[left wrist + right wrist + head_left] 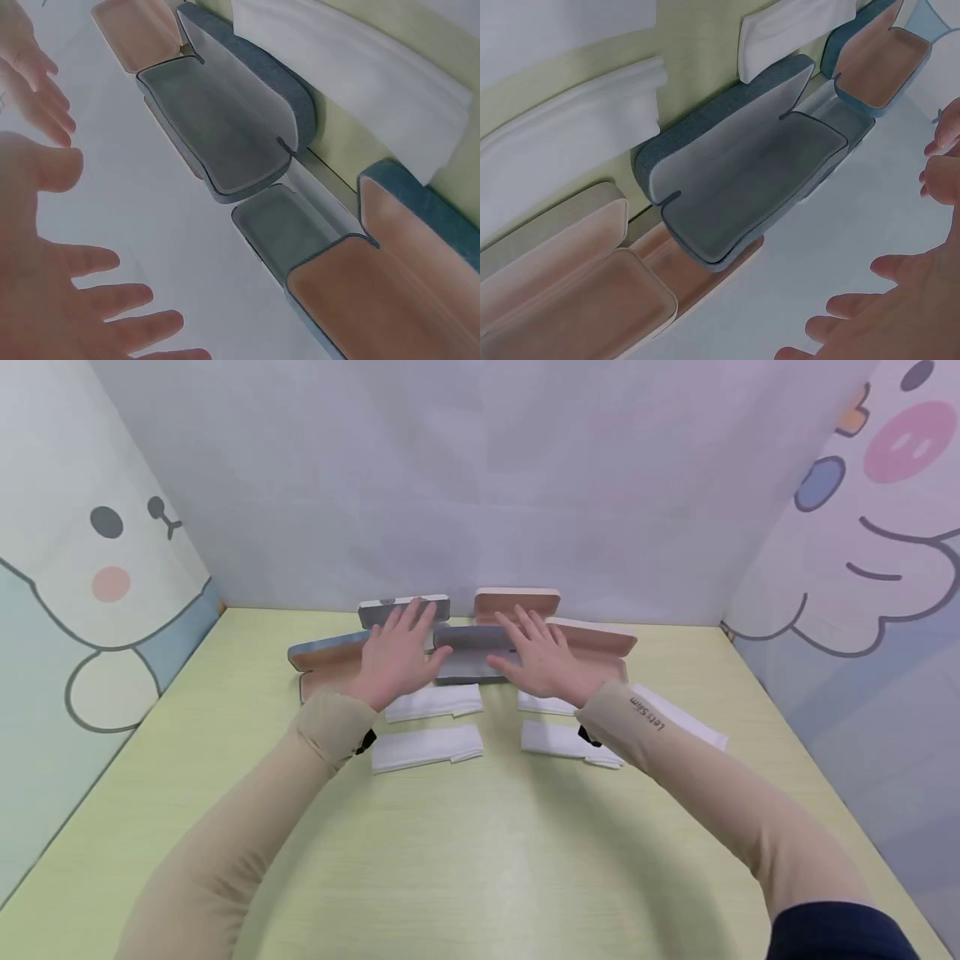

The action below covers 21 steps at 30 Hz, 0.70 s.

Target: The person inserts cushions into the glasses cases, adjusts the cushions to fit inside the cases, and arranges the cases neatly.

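Several glasses cases stand with lids raised along the back of the table. My left hand (401,656), fingers spread and holding nothing, hovers over the left side of the row. It overlaps a blue case with a pink-brown lining (322,672) and a grey-lined case (371,613) behind it. Likewise spread and holding nothing, my right hand (546,658) overlaps the pink case (600,641) at the right. Between the hands is the blue-grey case (468,667). Behind it to the right, another pink-lined case (517,602) stands near the back wall. In the wrist views, the visible cases have bare linings.
Folded white cloths lie in front of the cases: two at the left (435,702), (427,747) and others at the right (551,737). One longer white cloth (686,720) lies slanted beyond my right wrist. Printed fabric walls (480,485) enclose the table (465,860) on three sides.
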Motion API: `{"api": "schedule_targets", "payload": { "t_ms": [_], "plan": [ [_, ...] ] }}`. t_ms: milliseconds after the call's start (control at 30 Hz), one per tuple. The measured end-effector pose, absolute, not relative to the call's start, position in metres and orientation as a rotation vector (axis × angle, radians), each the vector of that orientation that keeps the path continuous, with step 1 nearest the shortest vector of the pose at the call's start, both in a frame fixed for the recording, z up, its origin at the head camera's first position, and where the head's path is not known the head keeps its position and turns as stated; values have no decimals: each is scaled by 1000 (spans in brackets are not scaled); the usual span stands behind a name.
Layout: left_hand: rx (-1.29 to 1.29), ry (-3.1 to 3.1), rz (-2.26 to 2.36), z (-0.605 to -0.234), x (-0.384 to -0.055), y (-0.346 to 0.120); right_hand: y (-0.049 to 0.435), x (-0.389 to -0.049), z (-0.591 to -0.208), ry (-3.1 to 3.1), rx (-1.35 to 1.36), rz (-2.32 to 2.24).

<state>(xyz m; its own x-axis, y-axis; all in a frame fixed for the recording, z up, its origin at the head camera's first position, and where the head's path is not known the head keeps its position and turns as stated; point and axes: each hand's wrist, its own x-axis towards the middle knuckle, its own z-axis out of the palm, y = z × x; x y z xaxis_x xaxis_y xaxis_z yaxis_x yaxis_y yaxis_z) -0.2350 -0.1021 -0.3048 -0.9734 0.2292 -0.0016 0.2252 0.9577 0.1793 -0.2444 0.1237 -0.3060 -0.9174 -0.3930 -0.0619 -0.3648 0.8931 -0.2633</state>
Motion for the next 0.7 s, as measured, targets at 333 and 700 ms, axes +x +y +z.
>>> {"api": "schedule_targets", "payload": {
  "t_ms": [333,700],
  "plan": [
    [396,3091,272,-315,-228,-118,117,-238,-316,2928,-684,-383],
    [428,3101,283,-329,-215,-134,115,-234,-333,2885,-735,-440]
  ]
}}
